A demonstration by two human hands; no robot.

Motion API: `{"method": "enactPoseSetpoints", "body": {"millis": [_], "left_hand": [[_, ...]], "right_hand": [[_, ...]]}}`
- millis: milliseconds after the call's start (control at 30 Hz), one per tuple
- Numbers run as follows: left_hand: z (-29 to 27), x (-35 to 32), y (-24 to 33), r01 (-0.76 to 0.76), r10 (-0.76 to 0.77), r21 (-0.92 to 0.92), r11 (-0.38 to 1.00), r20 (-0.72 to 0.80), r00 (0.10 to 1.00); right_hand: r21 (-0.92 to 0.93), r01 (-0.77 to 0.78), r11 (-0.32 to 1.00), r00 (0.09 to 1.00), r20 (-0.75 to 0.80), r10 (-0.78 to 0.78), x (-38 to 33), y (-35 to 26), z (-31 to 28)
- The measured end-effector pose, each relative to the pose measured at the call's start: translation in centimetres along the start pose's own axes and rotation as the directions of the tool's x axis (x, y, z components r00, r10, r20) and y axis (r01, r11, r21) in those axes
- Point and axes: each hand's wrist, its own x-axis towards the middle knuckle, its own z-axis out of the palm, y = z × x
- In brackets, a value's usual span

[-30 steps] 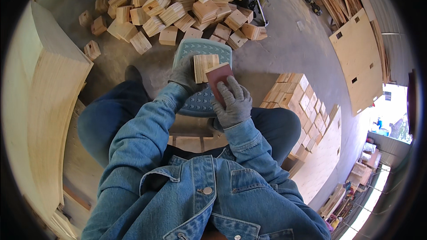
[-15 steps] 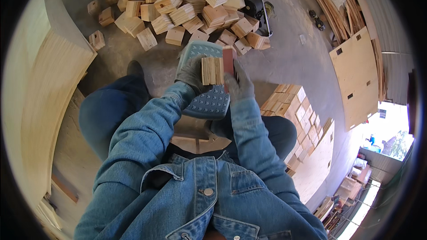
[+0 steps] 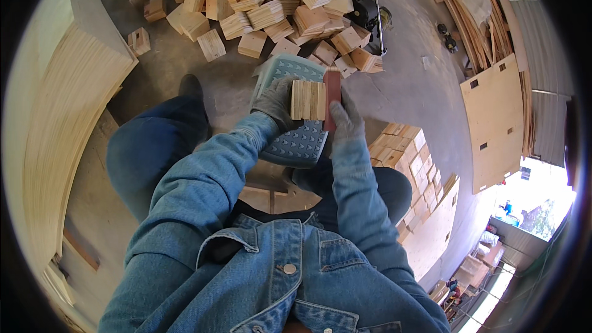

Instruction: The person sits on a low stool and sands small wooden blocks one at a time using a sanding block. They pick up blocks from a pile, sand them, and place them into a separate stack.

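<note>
Sanding step: left hand (image 3: 277,102) grips wood block (image 3: 307,100), right hand (image 3: 346,118) fingers hold sandpaper (image 3: 332,95). Next prob. needs firm rubbing.

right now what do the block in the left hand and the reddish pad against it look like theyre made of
Block: looks like plywood or glued wood layers, pale and unfinished; thin parallel lines stripe its face. Reddish pad in the right hand: probably sandpaper or an abrasive block, matte brick-red, though its grain is too small to tell. The left hand wears a grey knit-looking glove.
</note>
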Motion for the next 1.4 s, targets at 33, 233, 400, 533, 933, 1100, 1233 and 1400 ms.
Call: {"method": "enactPoseSetpoints", "body": {"millis": [33,233,400,533,933,1100,1233,1400], "left_hand": [[0.3,-0.2,-0.5,-0.022,0.022,0.013,1.0,-0.021,1.0],[0.2,0.0,0.7,0.045,-0.044,-0.038,0.998,0.015,0.999],[-1.3,0.2,1.3,0.08,-0.077,-0.044,0.996,0.053,0.996],[-1.4,0.3,1.6,0.099,-0.095,-0.062,0.993,0.059,0.994],[0.8,-0.4,-0.4,0.016,-0.018,-0.085,0.996,-0.025,1.0],[1.1,0.2,-0.5,0.038,-0.04,-0.103,0.994,-0.015,0.999],[1.2,0.1,0.1,0.055,-0.055,-0.017,0.998,-0.018,0.998],[2.1,0.6,-2.4,0.009,-0.008,-0.012,1.0,0.023,1.0]], "right_hand": [[0.007,0.018,1.0,0.999,0.03,-0.018,1.5,-0.5,0.7],[-0.004,-0.047,0.999,0.999,-0.009,0.047,2.8,-0.5,0.1],[-0.167,-0.009,0.986,1.0,-0.027,0.005,-5.0,-0.2,-0.7],[-0.068,-0.171,0.983,0.985,-0.039,0.168,-10.9,-1.4,-1.7],[-0.954,0.286,0.09,0.912,0.242,-0.332,-2.4,-3.6,3.0],[-0.969,0.239,0.062,0.924,0.207,-0.321,3.7,-4.8,4.8],[-0.958,0.284,0.053,0.907,0.25,-0.34,2.1,-3.8,3.8],[-0.924,0.38,0.037,0.871,0.345,-0.349,-7.7,-3.1,3.8]]}}
